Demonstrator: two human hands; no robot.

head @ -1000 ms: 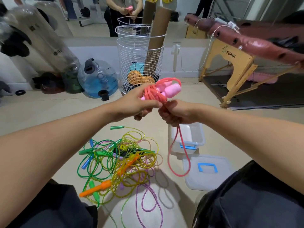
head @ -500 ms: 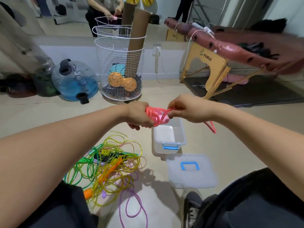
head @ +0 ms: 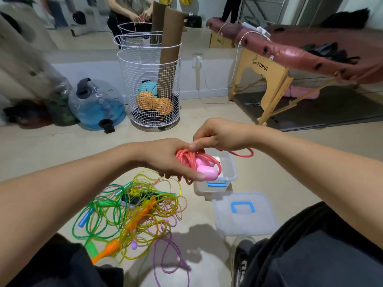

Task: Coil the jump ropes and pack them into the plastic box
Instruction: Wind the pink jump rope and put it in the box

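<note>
Coral-pink plastic jump rope [head: 191,160], coiled, had come down from chest height to just above the clear plastic box [head: 230,172]. Left hand [head: 172,160] fingers clamped the coil; right hand [head: 217,135] fingers pinched the last loop. Packing looked imminent.

Both forearms are bare right up to the near edge of view, with no sleeves, watch or bands showing on either. The left hand [head: 170,160] and right hand [head: 219,135] wear no gloves or rings that I can make out. The legs are in dark, near-black trousers [head: 310,249], the cloth plain and a little creased, with a faint seam line running along the right leg. By the right knee sits a black shoe [head: 241,264] with a white-edged sole.
</note>
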